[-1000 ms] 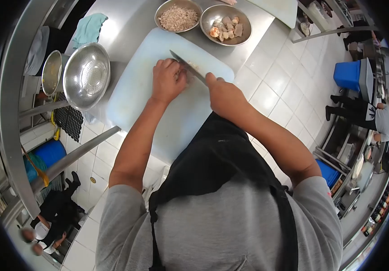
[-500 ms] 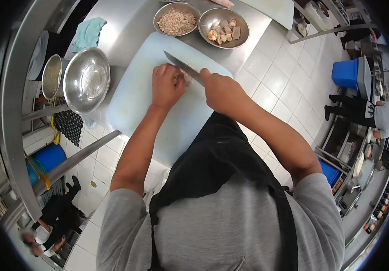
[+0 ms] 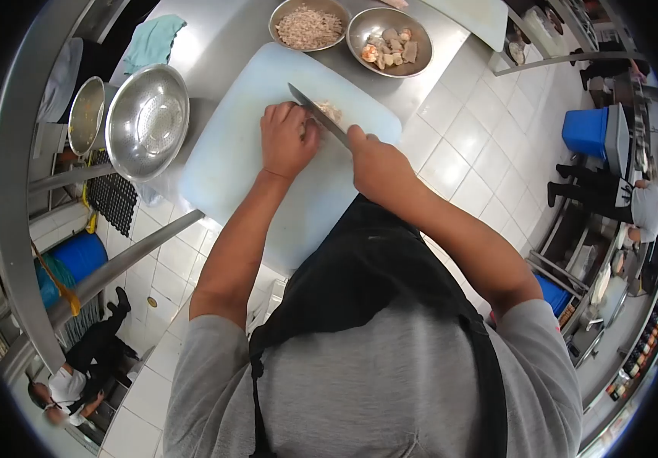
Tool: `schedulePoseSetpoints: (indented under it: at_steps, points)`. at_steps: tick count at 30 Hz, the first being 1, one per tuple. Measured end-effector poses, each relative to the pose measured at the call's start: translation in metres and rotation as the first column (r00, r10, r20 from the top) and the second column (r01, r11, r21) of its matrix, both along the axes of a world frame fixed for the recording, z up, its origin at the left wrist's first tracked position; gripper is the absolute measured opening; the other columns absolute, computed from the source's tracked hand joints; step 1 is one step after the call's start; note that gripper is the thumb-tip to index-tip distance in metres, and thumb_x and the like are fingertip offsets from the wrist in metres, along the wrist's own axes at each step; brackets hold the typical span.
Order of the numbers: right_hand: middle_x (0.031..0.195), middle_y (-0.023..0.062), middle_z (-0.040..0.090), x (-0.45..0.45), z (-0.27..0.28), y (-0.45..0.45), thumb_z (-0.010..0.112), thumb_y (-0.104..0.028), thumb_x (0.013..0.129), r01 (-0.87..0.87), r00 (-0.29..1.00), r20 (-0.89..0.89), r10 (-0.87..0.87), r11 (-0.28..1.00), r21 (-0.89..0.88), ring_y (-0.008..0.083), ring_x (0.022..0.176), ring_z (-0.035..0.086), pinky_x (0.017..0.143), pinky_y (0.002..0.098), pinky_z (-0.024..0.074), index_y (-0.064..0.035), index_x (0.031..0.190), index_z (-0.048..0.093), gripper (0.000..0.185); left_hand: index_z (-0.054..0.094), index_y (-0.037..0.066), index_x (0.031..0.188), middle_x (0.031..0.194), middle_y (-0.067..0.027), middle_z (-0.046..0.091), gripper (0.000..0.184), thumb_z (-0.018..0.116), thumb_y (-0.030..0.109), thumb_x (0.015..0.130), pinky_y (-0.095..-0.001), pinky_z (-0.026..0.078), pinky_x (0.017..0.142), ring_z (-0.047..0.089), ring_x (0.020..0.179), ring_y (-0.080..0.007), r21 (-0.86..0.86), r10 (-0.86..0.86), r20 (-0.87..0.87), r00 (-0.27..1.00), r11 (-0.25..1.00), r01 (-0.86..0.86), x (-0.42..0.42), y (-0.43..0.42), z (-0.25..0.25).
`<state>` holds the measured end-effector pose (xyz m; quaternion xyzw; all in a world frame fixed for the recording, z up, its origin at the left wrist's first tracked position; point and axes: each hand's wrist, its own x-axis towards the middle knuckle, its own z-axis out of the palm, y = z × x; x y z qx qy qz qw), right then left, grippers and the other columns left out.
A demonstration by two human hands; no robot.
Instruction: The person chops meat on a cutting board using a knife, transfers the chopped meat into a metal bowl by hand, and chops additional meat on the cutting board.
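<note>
A light-blue cutting board [image 3: 226, 149] lies at an angle on the steel table. My left hand [image 3: 291, 141] rests on it with curled fingers, pressing down a pale piece of meat that is mostly hidden beneath them. My right hand [image 3: 381, 162] grips the handle of a kitchen knife [image 3: 318, 114]; its blade slants toward the upper left, right beside my left fingertips. On the blade's far side lie small pale chopped bits [image 3: 331, 108]. Behind the board stand a steel bowl [image 3: 278, 19] of finely chopped pieces and another steel bowl [image 3: 364, 29] holding larger chunks.
An upturned-looking or vacant steel colander-like bowl [image 3: 145, 126] and a deeper pot [image 3: 84, 114] stand at the left. A teal cloth [image 3: 153, 40] lies at the table's back left. Another board [image 3: 474, 19] is at upper right. People [image 3: 84, 374] stand farther off on both sides.
The knife has shifted slightly and chopped bits now show on its far side. My left fingers cover more of the piece. The whole view has moved a little.
</note>
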<state>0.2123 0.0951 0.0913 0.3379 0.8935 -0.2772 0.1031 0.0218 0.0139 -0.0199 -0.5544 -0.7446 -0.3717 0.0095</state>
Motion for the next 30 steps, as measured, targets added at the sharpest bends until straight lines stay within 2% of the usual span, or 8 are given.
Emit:
schedulePoseSetpoints:
  at_steps: [6, 11, 15, 18, 20, 24, 27, 30]
  points:
    - [0.102, 0.031, 0.073, -0.013, 0.03, 0.018, 0.056, -0.004, 0.1, -0.066, 0.996, 0.058, 0.066, 0.998, -0.004, 0.0482, 0.092, 0.077, 0.08, 0.0549, 0.063, 0.0031, 0.121, 0.052, 0.023, 0.072, 0.009, 0.095, 0.1, -0.0074, 0.067, 0.012, 0.076, 0.011, 0.084, -0.0487, 0.049, 0.09, 0.061, 0.101, -0.0352, 0.084, 0.01, 0.077, 0.997, 0.996, -0.016, -0.002, -0.001, 0.001]
    - [0.102, 0.031, 0.073, -0.008, 0.0, 0.003, 0.056, -0.005, 0.1, -0.015, 0.999, 0.038, 0.016, 0.999, -0.039, 0.0488, 0.094, 0.077, 0.081, 0.0558, 0.0626, 0.0029, 0.121, 0.053, 0.023, 0.073, 0.009, 0.096, 0.099, -0.0083, 0.067, 0.015, 0.077, 0.011, 0.082, -0.0485, 0.05, 0.09, 0.061, 0.1, -0.0354, 0.013, -0.036, 0.055, 0.998, 0.999, 0.036, -0.002, -0.005, -0.002]
    - [0.103, 0.031, 0.073, -0.024, 0.016, 0.02, 0.055, -0.004, 0.1, -0.057, 0.997, 0.048, 0.059, 0.998, -0.034, 0.0484, 0.093, 0.077, 0.081, 0.0563, 0.0624, 0.0024, 0.121, 0.053, 0.022, 0.071, 0.007, 0.096, 0.103, -0.0117, 0.067, 0.013, 0.074, 0.007, 0.084, -0.049, 0.049, 0.094, 0.06, 0.103, -0.037, -0.017, -0.034, 0.064, 0.997, 0.999, 0.035, -0.003, -0.004, 0.005]
    - [0.101, 0.0295, 0.073, -0.012, 0.036, 0.01, 0.055, -0.004, 0.1, -0.052, 0.998, 0.028, 0.052, 0.998, 0.019, 0.0475, 0.088, 0.077, 0.078, 0.0556, 0.0626, 0.0023, 0.121, 0.054, 0.022, 0.071, 0.007, 0.099, 0.104, -0.0111, 0.067, 0.016, 0.074, 0.008, 0.084, -0.049, 0.049, 0.094, 0.06, 0.103, -0.0369, 0.027, 0.044, 0.07, 0.997, 0.999, -0.046, -0.004, -0.009, 0.003]
    - [0.1, 0.0289, 0.072, -0.007, 0.004, 0.006, 0.055, -0.004, 0.1, -0.056, 0.998, -0.001, 0.056, 0.997, 0.051, 0.047, 0.086, 0.077, 0.076, 0.0548, 0.0628, 0.002, 0.121, 0.054, 0.022, 0.07, 0.008, 0.102, 0.105, -0.0108, 0.067, 0.018, 0.074, 0.008, 0.084, -0.0496, 0.048, 0.095, 0.059, 0.104, -0.0369, -0.053, 0.074, 0.035, 0.997, 0.996, -0.073, -0.003, -0.012, 0.007]
    - [0.1, 0.0288, 0.072, -0.02, 0.001, 0.018, 0.055, -0.004, 0.1, -0.09, 0.996, 0.01, 0.089, 0.994, 0.07, 0.0461, 0.084, 0.077, 0.073, 0.0535, 0.0632, 0.0017, 0.121, 0.054, 0.022, 0.07, 0.009, 0.106, 0.107, -0.0101, 0.067, 0.021, 0.073, 0.01, 0.086, -0.0505, 0.046, 0.096, 0.058, 0.107, -0.0366, -0.098, 0.06, 0.059, 0.996, 0.994, -0.054, -0.003, -0.01, 0.004]
    - [0.099, 0.0286, 0.072, -0.017, 0.024, 0.015, 0.055, -0.004, 0.1, -0.101, 0.995, 0.004, 0.101, 0.993, 0.062, 0.046, 0.085, 0.077, 0.074, 0.0535, 0.0634, 0.0016, 0.121, 0.054, 0.022, 0.07, 0.009, 0.106, 0.109, -0.0096, 0.067, 0.02, 0.073, 0.01, 0.085, -0.0509, 0.046, 0.096, 0.058, 0.108, -0.0361, -0.015, 0.103, 0.052, 0.993, 0.995, -0.102, -0.003, -0.014, 0.007]
    - [0.097, 0.0281, 0.073, -0.009, -0.002, -0.002, 0.055, -0.005, 0.1, -0.054, 0.999, 0.009, 0.053, 0.997, 0.062, 0.0457, 0.086, 0.078, 0.075, 0.0537, 0.0634, 0.0018, 0.121, 0.054, 0.021, 0.071, 0.009, 0.107, 0.111, -0.0101, 0.066, 0.022, 0.072, 0.01, 0.085, -0.05, 0.047, 0.096, 0.058, 0.107, -0.0363, -0.147, 0.097, 0.023, 0.995, 0.985, -0.093, -0.003, -0.015, 0.003]
